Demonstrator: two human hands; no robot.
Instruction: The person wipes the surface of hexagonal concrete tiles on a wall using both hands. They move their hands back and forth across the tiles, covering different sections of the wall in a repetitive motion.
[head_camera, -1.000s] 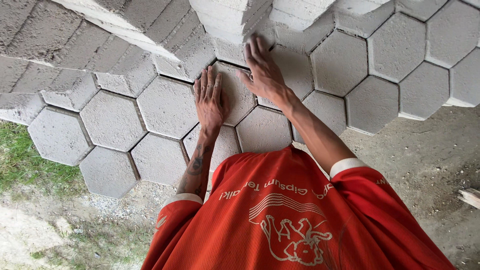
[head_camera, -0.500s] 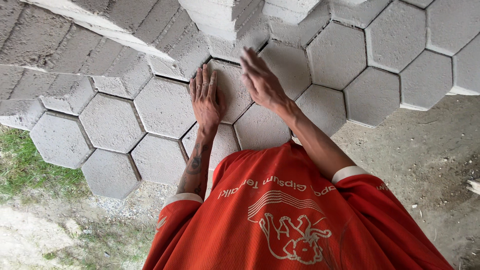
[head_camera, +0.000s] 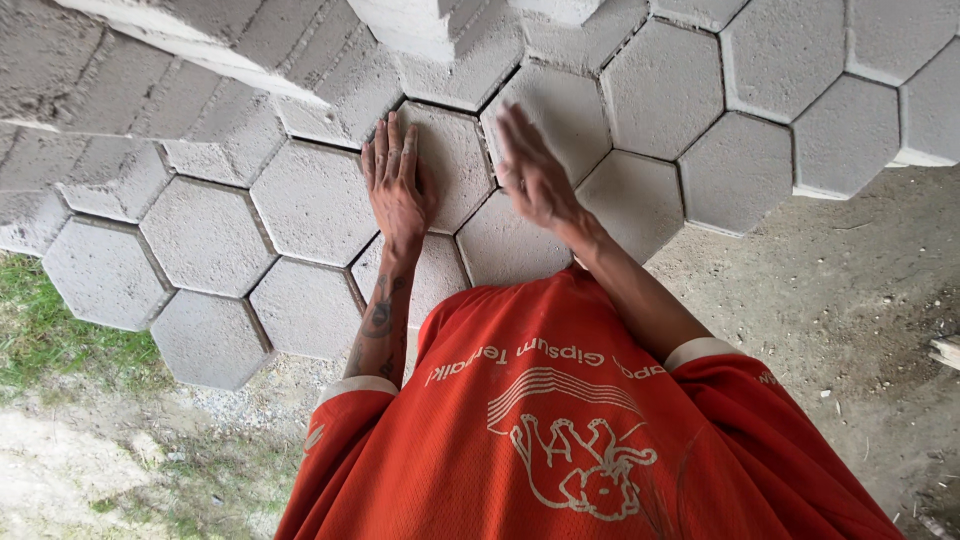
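- Left hand (head_camera: 397, 185) flat, fingers spread, gripping nothing, pressed on hexagonal paver (head_camera: 448, 165).
- Right hand (head_camera: 532, 172) open, blurred, hovering just beside, over the same paver's edge.
- Paver in the laid row, touching neighbours.
- Best pressed evenly, joints tight, level with neighbours.

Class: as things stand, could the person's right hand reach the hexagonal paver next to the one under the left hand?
Probably yes. The right hand already hovers over that neighbouring paver, nothing lies between them, and the left hand rests flat on its own paver.
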